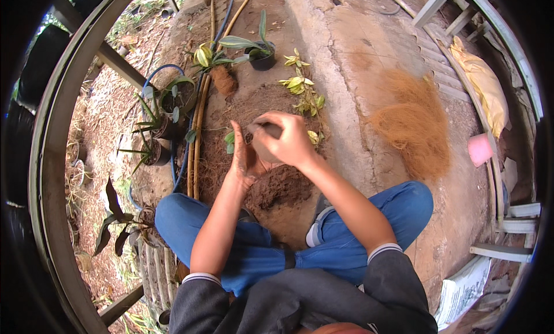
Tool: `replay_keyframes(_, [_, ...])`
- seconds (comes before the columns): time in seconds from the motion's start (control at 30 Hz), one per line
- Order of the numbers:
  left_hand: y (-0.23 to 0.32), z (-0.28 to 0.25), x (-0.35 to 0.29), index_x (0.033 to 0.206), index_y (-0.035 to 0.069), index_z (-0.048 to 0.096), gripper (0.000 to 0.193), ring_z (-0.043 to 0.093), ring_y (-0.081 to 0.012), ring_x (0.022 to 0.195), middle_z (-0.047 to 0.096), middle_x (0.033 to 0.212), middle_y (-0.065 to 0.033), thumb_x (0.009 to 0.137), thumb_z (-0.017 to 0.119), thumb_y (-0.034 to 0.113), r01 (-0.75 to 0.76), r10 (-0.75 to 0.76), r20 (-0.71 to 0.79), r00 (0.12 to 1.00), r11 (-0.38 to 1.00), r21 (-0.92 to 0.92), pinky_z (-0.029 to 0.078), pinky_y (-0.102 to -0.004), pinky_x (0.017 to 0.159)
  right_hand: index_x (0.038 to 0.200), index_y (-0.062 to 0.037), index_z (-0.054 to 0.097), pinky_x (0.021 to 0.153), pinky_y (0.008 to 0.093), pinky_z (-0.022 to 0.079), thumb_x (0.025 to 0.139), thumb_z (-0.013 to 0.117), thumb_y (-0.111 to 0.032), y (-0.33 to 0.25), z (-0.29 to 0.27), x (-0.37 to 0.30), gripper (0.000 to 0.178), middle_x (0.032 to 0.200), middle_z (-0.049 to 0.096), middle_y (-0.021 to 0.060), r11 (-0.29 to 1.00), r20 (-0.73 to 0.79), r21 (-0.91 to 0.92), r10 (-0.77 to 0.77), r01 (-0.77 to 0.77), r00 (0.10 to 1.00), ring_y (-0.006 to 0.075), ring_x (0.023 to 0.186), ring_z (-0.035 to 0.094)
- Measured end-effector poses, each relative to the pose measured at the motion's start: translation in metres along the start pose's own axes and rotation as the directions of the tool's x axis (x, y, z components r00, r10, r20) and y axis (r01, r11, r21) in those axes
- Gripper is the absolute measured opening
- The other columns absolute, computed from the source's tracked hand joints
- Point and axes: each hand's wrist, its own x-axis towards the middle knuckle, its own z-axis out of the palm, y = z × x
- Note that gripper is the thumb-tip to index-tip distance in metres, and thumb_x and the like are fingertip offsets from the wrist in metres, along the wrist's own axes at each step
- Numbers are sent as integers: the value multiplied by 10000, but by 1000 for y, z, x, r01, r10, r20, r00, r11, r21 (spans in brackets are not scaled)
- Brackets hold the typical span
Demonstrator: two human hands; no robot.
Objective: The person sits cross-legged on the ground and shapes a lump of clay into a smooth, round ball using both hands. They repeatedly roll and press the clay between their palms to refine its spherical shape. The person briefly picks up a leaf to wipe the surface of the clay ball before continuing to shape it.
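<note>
In front of me, my right hand (pixel 291 139) is closed round a small grey-brown plant pot (pixel 266 149), which is tilted toward my other palm. My left hand (pixel 245 161) is held open beside and under the pot, its fingers pointing up and soil on its skin. A few small green leaves (pixel 229 141) show just left of my left fingers; whether they belong to a plant in the pot is hidden. Below both hands lies a heap of dark brown soil (pixel 280 188) on the ground between my legs.
Yellow-green leafy cuttings (pixel 299 84) lie ahead, near a potted plant (pixel 262 58) and a brown fibre clump (pixel 223 80). Hoses (pixel 201 123) and several potted plants (pixel 164 126) line the left. Orange-brown coir fibre (pixel 412 123) and a pink container (pixel 480 149) are right.
</note>
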Motion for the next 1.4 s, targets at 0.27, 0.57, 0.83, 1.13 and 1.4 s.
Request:
replay_keyframes(0.27, [-7,-28,21,1311,143,403,670,486,-256,1174,453,1286,-113,870,399,647,-315,294,-150,944,939,-137,478,-427,929,1009,-107,670,980,457,385,773,652,-338,18,30,20,332,1039,654,110,876,79,-444,-172,189,982,278,1082,573])
replay_keyframes(0.57, [-6,-4,14,1218,161,488,530,549,-293,1066,559,1170,-102,845,511,537,-331,219,-525,823,935,-130,455,-498,912,1043,-85,651,850,405,494,844,590,-483,181,-10,34,449,1037,665,106,796,-325,45,583,-604,744,232,920,637])
replay_keyframes(0.83, [-15,-17,7,1178,149,500,493,557,-322,1045,564,1150,-104,840,514,508,-309,122,-605,787,926,-215,483,-484,879,905,-48,681,746,436,530,789,654,-228,303,-58,-5,216,873,675,186,199,-311,-727,758,-657,574,339,835,663])
replay_keyframes(1.13, [-20,-16,6,1204,158,502,510,576,-294,1036,573,1141,-93,839,513,515,-270,124,-590,798,949,-165,490,-484,872,859,-22,689,744,436,529,769,621,-137,278,-80,21,161,892,665,219,326,-393,-568,699,-756,597,362,855,655])
replay_keyframes(1.4, [-26,-16,0,1191,154,504,489,578,-307,1048,570,1155,-100,852,491,506,-251,123,-520,845,951,-182,491,-490,881,844,24,672,728,446,531,737,627,-96,251,-101,33,167,895,657,226,267,-404,-742,554,-615,728,368,830,658])
